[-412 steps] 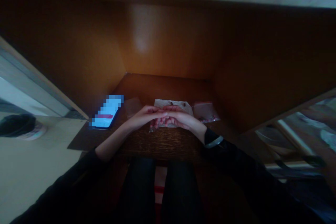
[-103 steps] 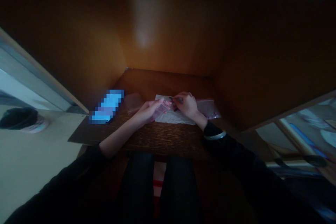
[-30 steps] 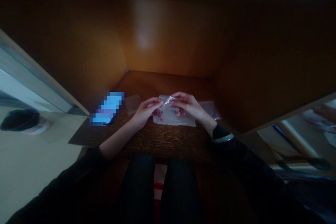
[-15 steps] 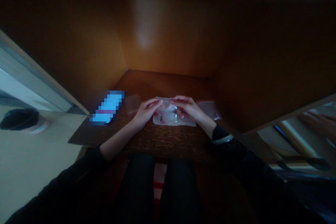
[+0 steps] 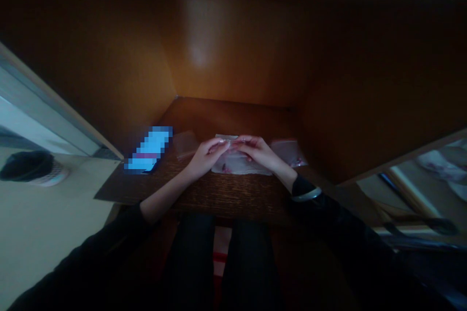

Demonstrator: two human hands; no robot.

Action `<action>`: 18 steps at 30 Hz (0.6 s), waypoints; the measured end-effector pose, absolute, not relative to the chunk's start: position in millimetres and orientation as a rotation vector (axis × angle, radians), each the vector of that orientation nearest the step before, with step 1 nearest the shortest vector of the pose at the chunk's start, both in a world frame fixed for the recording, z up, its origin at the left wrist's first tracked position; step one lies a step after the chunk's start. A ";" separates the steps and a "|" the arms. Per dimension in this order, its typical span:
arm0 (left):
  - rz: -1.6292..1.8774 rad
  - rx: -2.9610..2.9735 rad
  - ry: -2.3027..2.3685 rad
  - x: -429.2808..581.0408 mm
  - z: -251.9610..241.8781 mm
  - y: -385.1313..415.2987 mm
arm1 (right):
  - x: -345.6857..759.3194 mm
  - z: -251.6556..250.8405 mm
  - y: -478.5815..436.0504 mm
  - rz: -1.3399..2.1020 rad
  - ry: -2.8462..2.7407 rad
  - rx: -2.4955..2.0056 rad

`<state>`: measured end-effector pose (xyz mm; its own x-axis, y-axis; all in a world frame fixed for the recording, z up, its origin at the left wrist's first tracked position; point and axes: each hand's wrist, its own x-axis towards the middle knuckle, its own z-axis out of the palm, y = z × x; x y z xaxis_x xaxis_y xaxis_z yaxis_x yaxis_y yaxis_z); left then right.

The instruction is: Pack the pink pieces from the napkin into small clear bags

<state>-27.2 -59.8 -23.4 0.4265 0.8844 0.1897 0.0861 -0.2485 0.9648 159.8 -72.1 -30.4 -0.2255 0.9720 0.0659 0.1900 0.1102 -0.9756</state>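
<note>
A clear plastic bag (image 5: 242,164) with small reddish bits at its lower left lies on the dark wooden shelf. Above its upper part my left hand (image 5: 207,154) is closed in a pinch, its fingertips close to those of my right hand (image 5: 257,149), which is closed too. Something small and shiny shows between the fingertips, too blurred to name. To the right of my right hand lies another clear bag (image 5: 288,151) with small dark red bits at its corner. A flat clear bag (image 5: 185,144) rests left of my left hand.
A phone (image 5: 150,149) with a lit, pixelated screen lies at the shelf's left. Wooden panels (image 5: 233,48) rise at the back and both sides. A bin (image 5: 32,167) with a dark liner stands on the floor at far left. Whitish bags (image 5: 440,163) show at far right.
My fingertips have lowered slightly and drawn closer together, with my fingers more curled. At far right, a blurred hand has gone from view and whitish bags show there.
</note>
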 end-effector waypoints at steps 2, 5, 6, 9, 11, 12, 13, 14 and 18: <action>0.972 1.690 0.870 -27.4 -23.6 -60.0 | 158.1 -28.3 -73.2 1.164 -1.598 -1.153; 0.965 1.758 0.882 -28.4 -24.6 -59.3 | 157.0 -26.6 -74.0 1.141 -1.638 -1.085; 0.963 1.776 0.882 -28.8 -24.9 -59.0 | 157.0 -26.4 -74.2 1.141 -1.646 -1.070; 0.954 1.811 0.865 -29.6 -25.7 -58.5 | 156.9 -25.4 -75.6 1.140 -1.664 -1.070; 0.947 1.804 0.847 -29.4 -26.9 -58.4 | 156.0 -24.2 -77.3 1.140 -1.676 -1.090; 0.947 1.788 0.835 -29.1 -27.7 -58.4 | 155.2 -23.6 -78.2 1.139 -1.684 -1.101; 0.947 1.769 0.821 -28.7 -28.6 -58.5 | 154.1 -23.0 -78.9 1.137 -1.691 -1.108; 0.950 1.752 0.809 -28.3 -29.4 -58.5 | 153.0 -22.7 -79.4 1.134 -1.695 -1.105; 0.950 1.767 0.803 -27.2 -31.3 -58.6 | 150.0 -24.4 -78.7 1.153 -1.704 -1.017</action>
